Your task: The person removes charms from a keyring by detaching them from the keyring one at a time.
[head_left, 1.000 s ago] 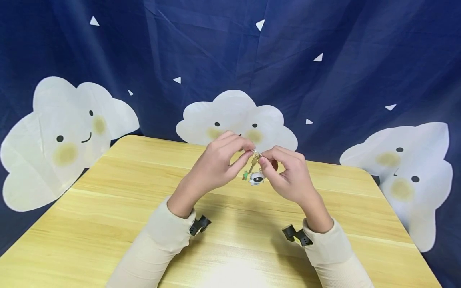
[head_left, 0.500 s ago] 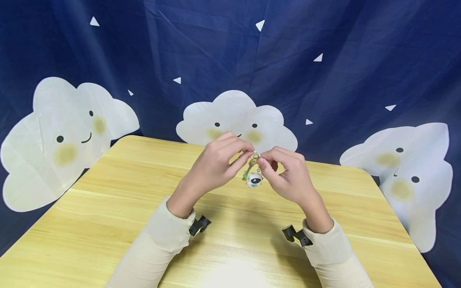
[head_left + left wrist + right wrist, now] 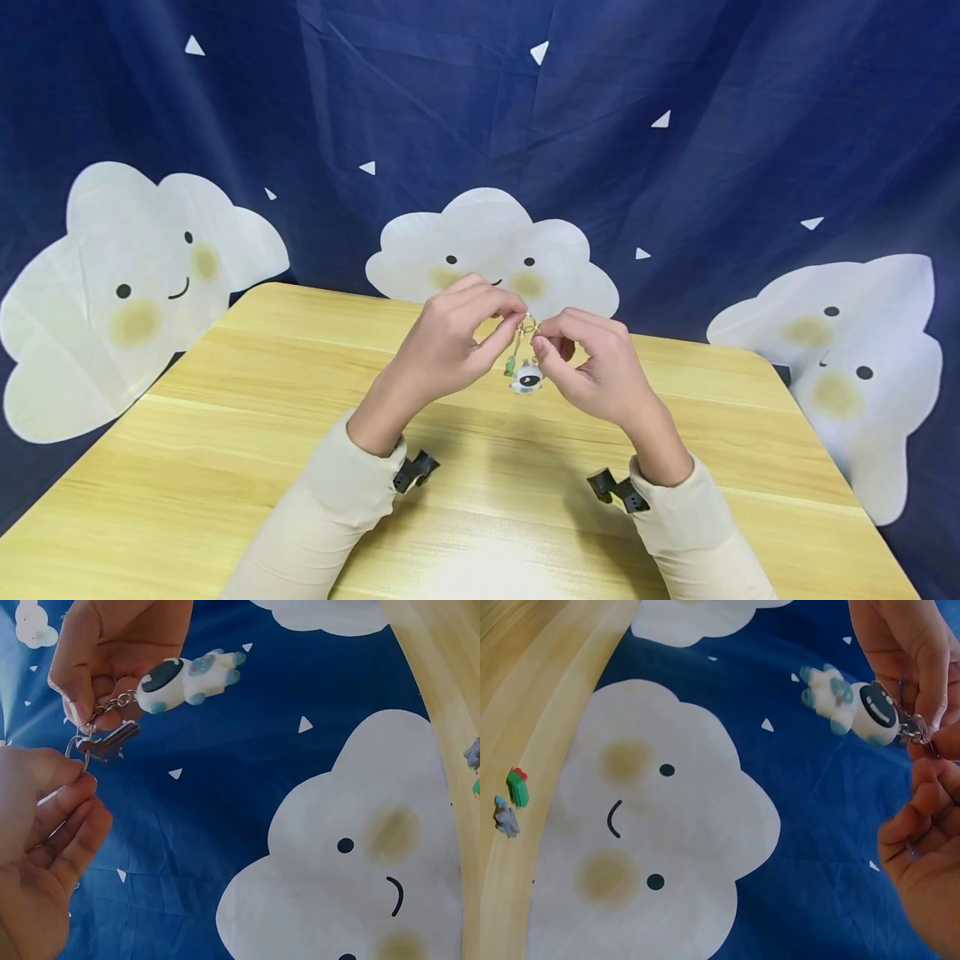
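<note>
My left hand [image 3: 465, 333] pinches a metal key ring [image 3: 77, 754] between thumb and fingertips, above the table. A key [image 3: 112, 739] hangs from this ring. My right hand [image 3: 596, 362] faces it with thumb and forefinger pinching the end of a short chain [image 3: 116, 701] close to the ring. On that chain dangles a white astronaut charm [image 3: 527, 379] with a dark visor and bluish feet. Whether the chain's end is joined to the ring is hidden by the fingertips. In the right wrist view the fingers cover most of the ring.
On the wooden table [image 3: 315, 400] sit a small green figure with red on it [image 3: 517, 787] and a grey figure [image 3: 506, 817]. A dark blue curtain [image 3: 450, 100] with smiling white clouds hangs behind the table. Each sleeve cuff carries a black wrist camera.
My right fingertips have shifted slightly left and down, and more of the ring shows between the hands. The charm has swung and turned, hanging slightly left and lower. My left hand has barely moved.
</note>
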`<state>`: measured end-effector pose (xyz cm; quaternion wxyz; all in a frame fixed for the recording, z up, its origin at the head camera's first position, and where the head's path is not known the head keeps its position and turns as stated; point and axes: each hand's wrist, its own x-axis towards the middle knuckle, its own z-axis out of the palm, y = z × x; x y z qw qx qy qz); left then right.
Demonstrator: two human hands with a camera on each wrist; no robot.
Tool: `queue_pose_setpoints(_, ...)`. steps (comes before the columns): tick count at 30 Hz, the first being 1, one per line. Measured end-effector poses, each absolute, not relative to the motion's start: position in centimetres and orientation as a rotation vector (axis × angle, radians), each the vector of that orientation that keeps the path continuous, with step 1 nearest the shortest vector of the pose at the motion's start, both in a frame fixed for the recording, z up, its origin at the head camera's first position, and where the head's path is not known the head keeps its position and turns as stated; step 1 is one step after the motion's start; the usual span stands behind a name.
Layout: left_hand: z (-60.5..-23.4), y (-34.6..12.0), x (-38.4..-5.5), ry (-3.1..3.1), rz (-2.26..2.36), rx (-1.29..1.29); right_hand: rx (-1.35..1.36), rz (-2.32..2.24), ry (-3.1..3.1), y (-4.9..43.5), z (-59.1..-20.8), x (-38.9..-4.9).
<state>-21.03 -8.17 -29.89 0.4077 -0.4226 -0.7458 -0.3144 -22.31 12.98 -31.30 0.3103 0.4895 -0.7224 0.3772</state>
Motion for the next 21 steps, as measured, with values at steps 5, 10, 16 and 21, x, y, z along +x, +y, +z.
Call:
queue_pose_setpoints(5,-29.99,-8.04,-21.11,-1.870,-0.799,-1.077,1.280,0.992,-1.901,13.02,-31.25,-22.30)
queue_pose_setpoints(10,-30.07,-7.96,-21.09,-1.903,-0.796,-1.067,1.265,0.982,-1.900,13.06,-31.14,-22.26)
queue_pose_setpoints(16,-30.14,-7.93,-21.10,-1.925,-0.784,-1.055,1.258,0.986,-1.898,13.07,-31.15,-22.29)
queue_pose_setpoints(21,-30.09,-7.95,-20.99,-1.927,-0.783,-1.054,1.261,0.990,-1.896,13.07,-31.21,-22.34)
